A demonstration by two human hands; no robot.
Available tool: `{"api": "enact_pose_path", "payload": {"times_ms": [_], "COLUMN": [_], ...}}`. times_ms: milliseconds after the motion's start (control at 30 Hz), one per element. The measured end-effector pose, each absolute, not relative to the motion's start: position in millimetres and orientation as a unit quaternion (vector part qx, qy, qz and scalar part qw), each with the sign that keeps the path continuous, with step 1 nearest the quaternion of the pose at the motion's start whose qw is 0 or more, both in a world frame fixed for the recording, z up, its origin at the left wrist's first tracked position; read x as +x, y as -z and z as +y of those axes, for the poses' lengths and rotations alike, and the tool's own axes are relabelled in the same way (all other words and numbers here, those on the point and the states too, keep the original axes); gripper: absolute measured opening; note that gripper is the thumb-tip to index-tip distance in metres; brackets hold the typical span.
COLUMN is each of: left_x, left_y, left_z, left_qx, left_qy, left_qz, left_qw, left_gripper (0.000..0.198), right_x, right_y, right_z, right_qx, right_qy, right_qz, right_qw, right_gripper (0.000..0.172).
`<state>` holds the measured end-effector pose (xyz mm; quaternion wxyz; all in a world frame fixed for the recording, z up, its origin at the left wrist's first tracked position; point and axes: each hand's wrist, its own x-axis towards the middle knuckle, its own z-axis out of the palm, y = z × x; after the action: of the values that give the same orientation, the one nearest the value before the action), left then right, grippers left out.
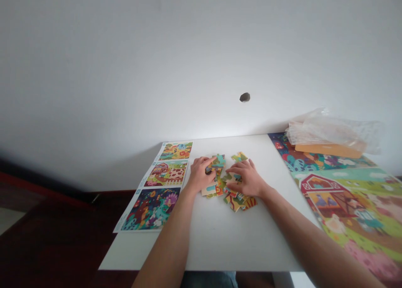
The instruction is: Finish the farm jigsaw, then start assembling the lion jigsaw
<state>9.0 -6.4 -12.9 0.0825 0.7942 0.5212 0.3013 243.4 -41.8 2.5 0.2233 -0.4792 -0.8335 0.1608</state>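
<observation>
A small heap of colourful jigsaw pieces (234, 196) lies in the middle of a white table (220, 233). My left hand (200, 173) rests on the heap's left side, fingers curled, with the forefinger pointing right onto a teal piece (220, 159). My right hand (247, 178) lies palm down on the heap's right side, fingers stretched left over the pieces. One loose green piece (239, 156) sits just beyond the fingertips.
A sheet with three picture prints (157, 183) lies at the table's left edge. A large finished farm puzzle (345, 196) covers the right side, with a flat orange box (328, 149) under clear plastic wrap (329, 127) at its far end. A white wall stands behind.
</observation>
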Motion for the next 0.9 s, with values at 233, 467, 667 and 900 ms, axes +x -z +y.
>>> {"api": "enact_pose_path", "payload": {"times_ms": [233, 467, 667, 900], "left_x": [9.6, 5.7, 9.0, 7.4], "left_y": [12.3, 22.6, 20.8, 28.2], "left_z": [-9.7, 0.0, -4.4, 2.3], "left_qx": [0.811, 0.758, 0.799, 0.788], "left_qy": [-0.318, -0.391, -0.334, -0.337], "left_qz": [0.464, 0.507, 0.483, 0.499], "left_qw": [0.159, 0.123, 0.132, 0.130], "left_gripper": [0.051, 0.032, 0.046, 0.040], "right_x": [244.1, 244.7, 242.9, 243.9], "right_y": [-11.0, 1.3, 12.1, 15.2], "right_z": [-48.0, -38.8, -32.0, -29.4], "right_qx": [-0.426, -0.499, -0.537, -0.556], "right_qy": [-0.180, -0.147, -0.142, -0.110], "right_qz": [-0.859, -0.802, -0.772, -0.741], "right_qw": [0.220, 0.294, 0.310, 0.360], "right_gripper": [0.060, 0.052, 0.050, 0.038]}}
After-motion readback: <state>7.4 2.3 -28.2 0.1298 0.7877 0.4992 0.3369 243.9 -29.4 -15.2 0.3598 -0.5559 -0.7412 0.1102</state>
